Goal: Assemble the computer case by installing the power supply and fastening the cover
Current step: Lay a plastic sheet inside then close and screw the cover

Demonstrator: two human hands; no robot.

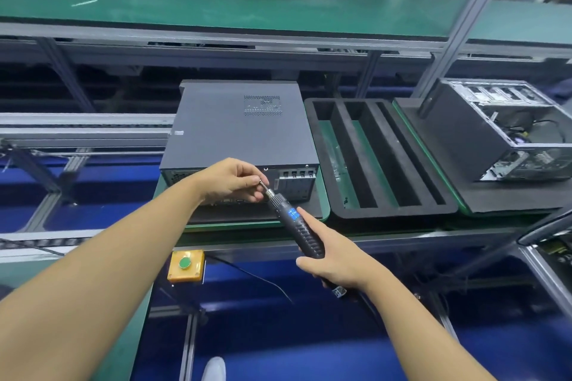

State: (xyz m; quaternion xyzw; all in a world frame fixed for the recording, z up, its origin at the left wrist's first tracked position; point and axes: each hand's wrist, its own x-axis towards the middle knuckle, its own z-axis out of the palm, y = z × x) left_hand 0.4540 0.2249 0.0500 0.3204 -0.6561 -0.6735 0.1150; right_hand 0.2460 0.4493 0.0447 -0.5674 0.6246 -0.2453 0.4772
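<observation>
Right hand grips black electric screwdriver, its blue display unreadable. Left hand pinches the bit tip, just before closed computer case lying flat on green-edged pallet. Right of case: slotted black foam tray, then open chassis. Yellow button box below.

No text is readable; the screwdriver display is blurred.
</observation>
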